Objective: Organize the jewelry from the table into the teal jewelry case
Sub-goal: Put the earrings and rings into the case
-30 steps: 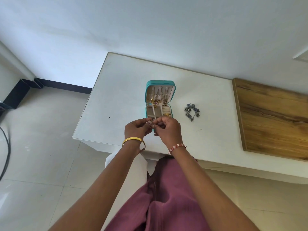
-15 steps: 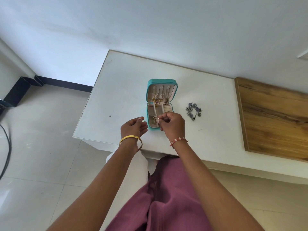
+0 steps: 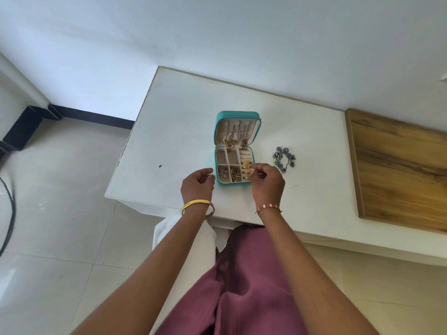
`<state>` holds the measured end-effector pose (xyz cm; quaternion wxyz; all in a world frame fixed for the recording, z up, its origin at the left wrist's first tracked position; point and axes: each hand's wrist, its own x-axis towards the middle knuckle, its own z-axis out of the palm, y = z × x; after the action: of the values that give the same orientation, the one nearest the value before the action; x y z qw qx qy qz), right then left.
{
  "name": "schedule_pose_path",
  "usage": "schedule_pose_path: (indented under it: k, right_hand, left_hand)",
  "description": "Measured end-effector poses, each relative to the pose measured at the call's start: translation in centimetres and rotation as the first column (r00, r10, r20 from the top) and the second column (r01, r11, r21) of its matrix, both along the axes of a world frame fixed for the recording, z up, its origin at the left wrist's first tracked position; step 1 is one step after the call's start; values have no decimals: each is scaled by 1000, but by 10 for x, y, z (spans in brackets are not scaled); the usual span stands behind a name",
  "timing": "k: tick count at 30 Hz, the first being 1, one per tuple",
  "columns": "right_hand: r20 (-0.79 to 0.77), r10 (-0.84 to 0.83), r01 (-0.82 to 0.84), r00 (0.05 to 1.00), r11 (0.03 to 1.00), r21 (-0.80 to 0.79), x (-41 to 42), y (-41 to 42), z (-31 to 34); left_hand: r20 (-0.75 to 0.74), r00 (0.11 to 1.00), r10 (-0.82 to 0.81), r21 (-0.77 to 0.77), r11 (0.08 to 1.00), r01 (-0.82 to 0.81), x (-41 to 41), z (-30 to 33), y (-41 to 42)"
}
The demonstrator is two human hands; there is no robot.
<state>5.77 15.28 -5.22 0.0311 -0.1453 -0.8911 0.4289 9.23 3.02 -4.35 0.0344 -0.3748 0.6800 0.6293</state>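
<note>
Where our right hand's (image 3: pixel 267 182) fingertips (image 3: pixel 254 167) pressed together over the ring rolls, the teal jewelry case (image 3: pixel 235 151) lay open on the white table (image 3: pixel 174 131); whether they pinched anything we could not tell. Its lid stood raised beyond the fingers, lined in cream, with three hooks carrying thin chains whose gold pendants (image 3: pixel 229 143) bunched at the hinge. The tray held four small square compartments on the side away from those fingertips and one padded ring strip right under them, where we counted four gold rings (image 3: pixel 247 169). The two nearer squares held tangled small pieces, too fine for us to count. Our left hand (image 3: pixel 197 186) hovered just beside the case's near left corner, fingers loosely curled around nothing. One silvery, flower-studded bracelet (image 3: pixel 284 158) lay on the table just beyond and outward of the right fingers, apart from the case. We wore one smooth gold bangle (image 3: pixel 197 204) on the left wrist and one red-and-white beaded band (image 3: pixel 268 207) on the right. One grained wooden board (image 3: pixel 399 170) lay well outward.
</note>
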Motion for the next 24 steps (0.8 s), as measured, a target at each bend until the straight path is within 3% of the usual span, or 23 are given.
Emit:
schedule_pose_path:
  k: [5,18,24]
  right_hand:
    - [124,-4,3,992,1000,10,1,7,-8]
    - [100,-7,8,995,1000,-4,15,12,-12]
    - [19,-29,29,999,1000,9,2,34,-3]
  left_hand:
    - [12,995,-97,-78,992,98,-2,2,3]
    - [8,993,-122,-114,986,122,-1,2,4]
    - [-107,994,-30,-206,978,7,0,15,17]
